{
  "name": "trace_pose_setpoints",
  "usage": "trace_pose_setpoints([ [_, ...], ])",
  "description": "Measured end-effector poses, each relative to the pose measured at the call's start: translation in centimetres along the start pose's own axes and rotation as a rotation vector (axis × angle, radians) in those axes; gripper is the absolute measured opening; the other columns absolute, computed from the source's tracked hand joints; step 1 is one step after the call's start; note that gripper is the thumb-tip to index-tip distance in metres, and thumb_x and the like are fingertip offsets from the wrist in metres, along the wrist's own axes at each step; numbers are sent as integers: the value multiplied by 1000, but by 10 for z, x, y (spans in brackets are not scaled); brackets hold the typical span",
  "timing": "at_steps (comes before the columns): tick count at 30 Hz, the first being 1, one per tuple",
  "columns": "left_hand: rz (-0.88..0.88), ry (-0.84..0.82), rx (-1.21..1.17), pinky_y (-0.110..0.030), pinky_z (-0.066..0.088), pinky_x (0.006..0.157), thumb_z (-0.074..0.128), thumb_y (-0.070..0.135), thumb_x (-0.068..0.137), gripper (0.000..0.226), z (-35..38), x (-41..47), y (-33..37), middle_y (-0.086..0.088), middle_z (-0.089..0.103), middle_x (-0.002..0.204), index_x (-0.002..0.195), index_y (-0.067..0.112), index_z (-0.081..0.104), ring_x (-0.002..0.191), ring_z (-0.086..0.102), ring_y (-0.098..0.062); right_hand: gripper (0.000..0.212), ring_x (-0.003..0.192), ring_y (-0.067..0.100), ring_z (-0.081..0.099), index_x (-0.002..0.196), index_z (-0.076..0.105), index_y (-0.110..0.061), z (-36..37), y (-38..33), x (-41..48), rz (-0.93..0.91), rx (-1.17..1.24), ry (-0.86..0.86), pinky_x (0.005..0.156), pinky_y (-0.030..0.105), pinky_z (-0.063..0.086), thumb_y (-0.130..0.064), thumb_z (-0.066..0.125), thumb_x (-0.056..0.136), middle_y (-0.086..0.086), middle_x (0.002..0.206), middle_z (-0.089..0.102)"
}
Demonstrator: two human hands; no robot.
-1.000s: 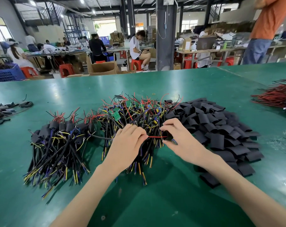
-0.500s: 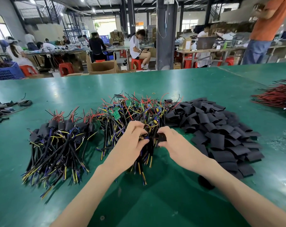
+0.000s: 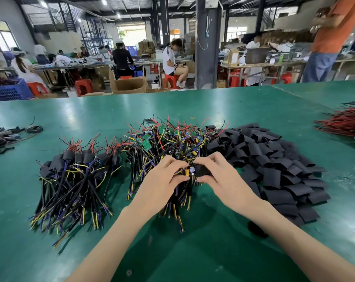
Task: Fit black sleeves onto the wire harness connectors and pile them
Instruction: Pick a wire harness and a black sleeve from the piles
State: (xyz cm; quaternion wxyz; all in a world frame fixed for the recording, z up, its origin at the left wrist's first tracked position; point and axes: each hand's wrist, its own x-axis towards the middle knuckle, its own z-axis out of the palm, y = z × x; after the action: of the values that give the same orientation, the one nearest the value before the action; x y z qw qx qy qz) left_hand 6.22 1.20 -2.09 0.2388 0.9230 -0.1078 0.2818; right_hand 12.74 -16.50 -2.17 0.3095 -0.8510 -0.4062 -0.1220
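Black sleeve [image 3: 202, 169] is pinched in the grip of the right hand [image 3: 223, 180], while the left hand [image 3: 162, 180] pinches the harness connector [image 3: 187, 171].

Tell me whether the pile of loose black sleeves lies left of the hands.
No: the sleeve pile lies beyond the right hand, on the person's right.

Bare left hand [image 3: 162, 180], bare right hand [image 3: 225, 180], forearms [image 3: 111, 239] uncovered.

- The left hand [image 3: 162, 178] has its fingers curled and pinches a small connector [image 3: 186, 172].
- The right hand [image 3: 223, 180] is just beside it (thumb underneath) and pinches a black sleeve [image 3: 202, 169].
- Both bare arms stretch forward, and the fingertips nearly meet.
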Motion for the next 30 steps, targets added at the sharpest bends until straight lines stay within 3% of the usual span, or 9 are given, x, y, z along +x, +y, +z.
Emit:
trace_pose_setpoints([
  [4,-9,8,-18,-23,39,73,67,15,86,25,0,0,3,-4,52,94,110,6,66,75,48,-12,34,90,25,54,120,55,-11,0,1,-1,5,34,53,82,33,42,-16,64,88,5,106,55],
  [9,-15,31,-10,-21,36,72,65,17,88,25,-1,0,6,0,49,93,110,6,65,76,45,-12,32,76,14,45,114,60,-12,2,4,-1,-8,47,105,72,23,36,-11,68,83,4,102,60],
  [16,-13,20,-16,-21,36,69,65,18,88,25,-1,-2,7,-1,51,93,111,8,66,75,45,-12,32,78,23,56,109,61,-20,1,5,-1,42,22,130,75,38,47,-19,72,80,2,90,65],
  [20,2,9,-15,-24,40,70,65,17,87,24,-2,-2,6,6,48,92,112,15,66,76,46,-10,30,74,23,57,104,65,-20,-1,5,1,96,121,66,74,37,47,-18,75,76,-3,81,67],
  [26,30,7,-23,-6,33,75,70,9,82,27,-2,-1,2,11,42,92,109,12,69,78,41,0,24,61,21,64,94,67,-16,-5,3,0,222,436,-22,69,38,52,-8,77,73,9,70,69],
  [28,27,8,-12,-9,33,73,70,11,82,29,-1,-1,2,10,41,90,111,11,69,77,41,-2,26,63,22,63,93,68,-16,-5,1,1,236,470,-7,71,37,52,-8,78,71,9,72,68],
  [30,9,-2,-7,-16,35,70,68,16,84,34,0,-2,3,10,40,90,118,10,65,75,41,-5,29,70,20,61,94,68,-18,-4,0,0,181,350,36,74,33,48,-12,80,69,4,75,68],
])
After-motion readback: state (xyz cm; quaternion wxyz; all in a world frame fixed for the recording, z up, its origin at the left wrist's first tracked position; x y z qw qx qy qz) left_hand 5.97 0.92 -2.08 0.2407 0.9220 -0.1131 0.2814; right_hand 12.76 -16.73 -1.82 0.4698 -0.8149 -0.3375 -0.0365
